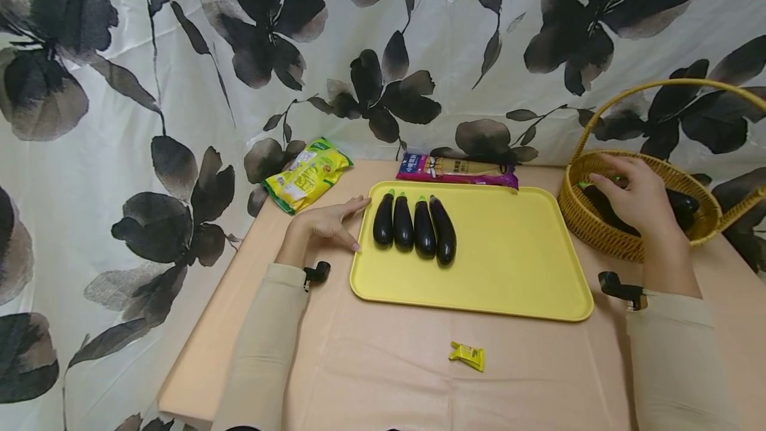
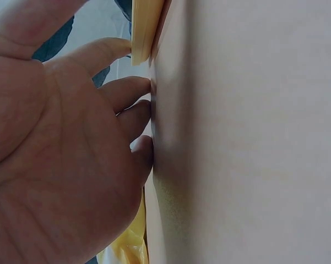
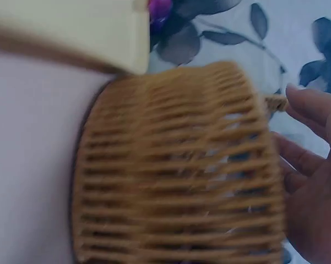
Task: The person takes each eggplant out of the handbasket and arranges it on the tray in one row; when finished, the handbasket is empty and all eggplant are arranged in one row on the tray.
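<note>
My left hand (image 1: 328, 223) rests at the left edge of the yellow tray (image 1: 509, 258), fingers spread and touching its rim. In the left wrist view the palm (image 2: 71, 143) faces the camera, one fingertip against the tray's edge (image 2: 145, 33). Four-sided rows aside, several dark eggplants (image 1: 423, 231) lie side by side on the tray's left part. My right hand (image 1: 640, 195) is inside the wicker basket (image 1: 598, 235), over more eggplants (image 1: 682, 208). Thumb and forefinger stand apart there; other fingertips are hidden. In the right wrist view, the basket's wall (image 3: 176, 165) covers what lies below the hand (image 3: 314, 176).
A yellow-green packet (image 1: 310, 175) lies at the table's back left. Behind the tray is a purple packet (image 1: 457, 170). A small yellow wrapped piece (image 1: 468, 356) lies in front of the tray. The basket's tall handle (image 1: 664, 85) arches above it. A floral curtain hangs behind.
</note>
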The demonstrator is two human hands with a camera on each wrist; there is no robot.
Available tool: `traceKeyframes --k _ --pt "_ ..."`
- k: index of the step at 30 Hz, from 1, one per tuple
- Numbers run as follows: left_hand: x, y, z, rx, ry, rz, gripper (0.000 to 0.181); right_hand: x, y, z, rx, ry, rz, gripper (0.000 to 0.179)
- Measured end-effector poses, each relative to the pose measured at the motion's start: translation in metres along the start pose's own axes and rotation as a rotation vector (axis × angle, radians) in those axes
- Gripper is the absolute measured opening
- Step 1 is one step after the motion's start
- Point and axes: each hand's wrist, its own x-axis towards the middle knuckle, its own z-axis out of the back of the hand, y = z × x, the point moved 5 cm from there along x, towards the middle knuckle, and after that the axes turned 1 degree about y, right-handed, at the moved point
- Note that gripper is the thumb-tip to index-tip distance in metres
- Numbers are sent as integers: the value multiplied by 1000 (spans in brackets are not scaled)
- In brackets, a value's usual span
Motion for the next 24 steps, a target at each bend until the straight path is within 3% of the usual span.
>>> traceKeyframes --k 9,24 --pt "0 0 -1 -10 -5 11 130 14 -39 -3 -63 157 -35 62" --pt "1 -1 -1 -4 -1 5 128 21 -64 -5 -71 381 -114 73"
